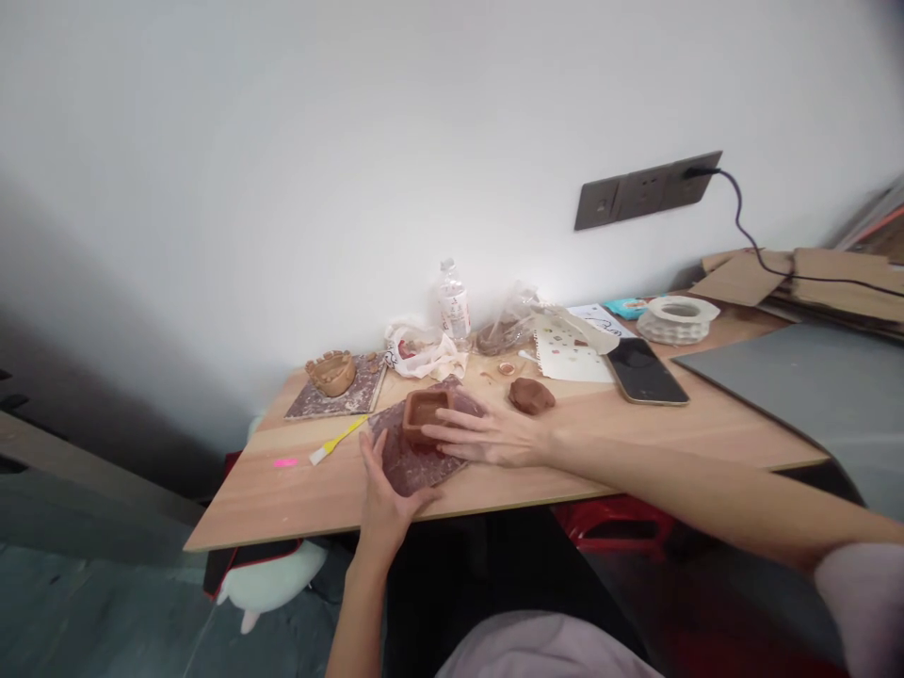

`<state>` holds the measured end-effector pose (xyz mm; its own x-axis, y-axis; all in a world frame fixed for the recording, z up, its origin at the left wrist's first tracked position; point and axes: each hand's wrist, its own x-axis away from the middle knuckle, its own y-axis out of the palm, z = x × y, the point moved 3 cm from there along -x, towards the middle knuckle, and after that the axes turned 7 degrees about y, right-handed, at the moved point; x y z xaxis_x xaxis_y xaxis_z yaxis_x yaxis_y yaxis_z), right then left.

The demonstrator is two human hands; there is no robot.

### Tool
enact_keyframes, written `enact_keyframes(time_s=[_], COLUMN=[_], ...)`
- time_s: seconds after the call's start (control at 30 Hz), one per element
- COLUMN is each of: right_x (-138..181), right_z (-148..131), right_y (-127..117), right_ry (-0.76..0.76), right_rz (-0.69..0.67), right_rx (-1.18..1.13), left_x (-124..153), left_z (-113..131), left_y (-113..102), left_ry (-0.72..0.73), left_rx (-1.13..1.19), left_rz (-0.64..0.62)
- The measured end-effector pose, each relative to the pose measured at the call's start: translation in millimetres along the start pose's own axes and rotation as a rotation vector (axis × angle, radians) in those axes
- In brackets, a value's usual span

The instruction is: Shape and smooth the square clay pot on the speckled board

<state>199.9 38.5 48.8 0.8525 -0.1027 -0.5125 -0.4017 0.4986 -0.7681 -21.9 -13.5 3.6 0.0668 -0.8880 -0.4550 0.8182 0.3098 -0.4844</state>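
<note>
Square clay box on mottled tile, table front-centre. Left hand grip pinching tile's near edge. Right hand grip spread flat, fingertips beside box. Step, likely: positioning tile. Next move calls for slow, level shift.

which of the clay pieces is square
The clay box beside the right hand, on the near tile. The bowl on the left tile is round with a notched rim, and the lump is shapeless.
</note>
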Motion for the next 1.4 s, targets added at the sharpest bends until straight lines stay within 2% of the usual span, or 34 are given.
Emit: enact_keyframes(time_s=[0.1, 0.27, 0.37, 0.5, 0.57, 0.6, 0.63, 0.73, 0.77, 0.83, 1.07, 1.23, 1.4], right_x=[-14, -10, -2, -4, -5, -6, -5, 3, 7, 10, -8, -20, -23], right_z=[11, 19, 21, 22, 25, 30, 37, 66, 74, 86, 98, 104, 106], right_y=[7, 0, -12, -16, -13, -10, -8, 4, 9, 21, 66, 91, 107], right_ry=[-0.161, -0.299, -0.351, -0.287, -0.194, -0.091, 0.038, 0.573, 0.706, 0.854, 0.921, 0.985, 1.059], right_rz=[0.031, -0.104, -0.099, -0.042, -0.061, -0.067, -0.062, 0.026, 0.05, 0.045, -0.153, -0.289, -0.325], right_rx=[0.166, 0.258, 0.22, 0.028, -0.186, -0.302, -0.392, -0.509, -0.514, -0.534, -0.551, -0.566, -0.61], left_x=[1, 1, 1, 2, 2, 1, 1, 0, 0, 0, 8, 10, 12], left_z=[0, 1, 2, 4, 5, 6, 7, 7, 7, 6, -3, -9, -3], left_y=[1, 1, 0, 0, -1, -1, -1, -2, -2, -1, 5, 5, 3], left_ry=[0.008, 0.023, 0.012, 0.012, -0.006, -0.019, -0.032, -0.061, -0.062, -0.049, -0.007, -0.057, -0.079], left_rx=[0.015, 0.018, 0.015, 0.018, 0.033, 0.04, 0.044, 0.045, 0.046, 0.055, 0.079, 0.063, 0.112], left_rz=[-0.001, 0.012, 0.011, 0.011, 0.005, 0.002, 0.002, 0.019, 0.03, 0.049, 0.148, 0.191, 0.173])
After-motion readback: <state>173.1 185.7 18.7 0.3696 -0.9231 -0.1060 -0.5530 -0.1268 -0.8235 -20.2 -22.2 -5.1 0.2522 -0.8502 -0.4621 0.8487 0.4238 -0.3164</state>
